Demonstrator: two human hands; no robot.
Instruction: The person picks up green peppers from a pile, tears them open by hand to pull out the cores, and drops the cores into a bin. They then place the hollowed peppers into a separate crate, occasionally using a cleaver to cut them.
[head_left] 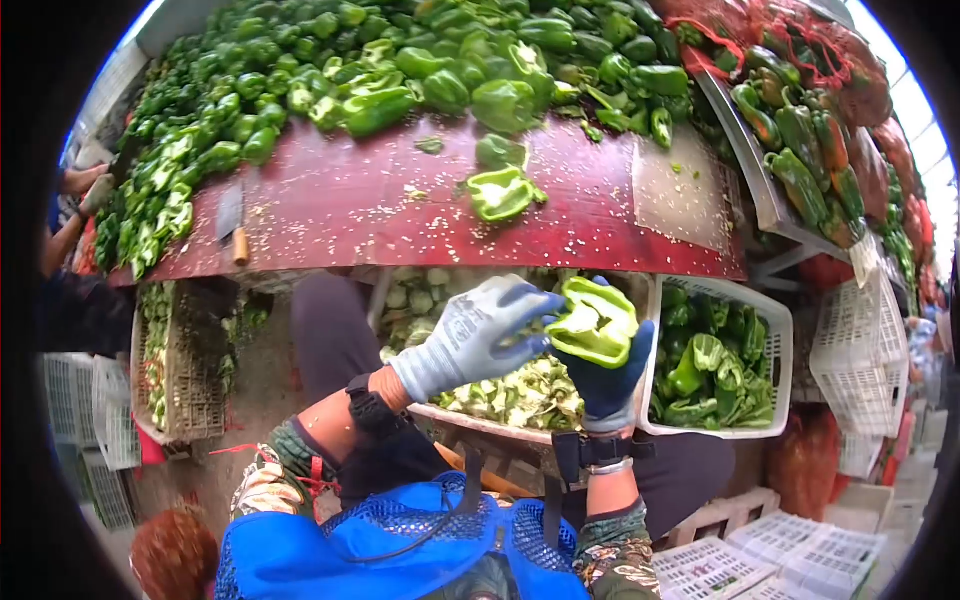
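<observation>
My right hand, in a dark blue glove, holds a cut green bell pepper with its pale, hollow inside facing up. My left hand wears a grey and blue glove and comes in from the left, its fingers bent and apart, fingertips right at the pepper's rim. Below both hands is a bin of pale green pepper cores and scraps. On the red tabletop ahead lies another cut pepper half, close in front of an uncut-looking pepper.
A big heap of green peppers covers the table's far side. A knife lies at the near left edge. To the right stands a white crate of pepper pieces. Another person's gloved hand is at far left.
</observation>
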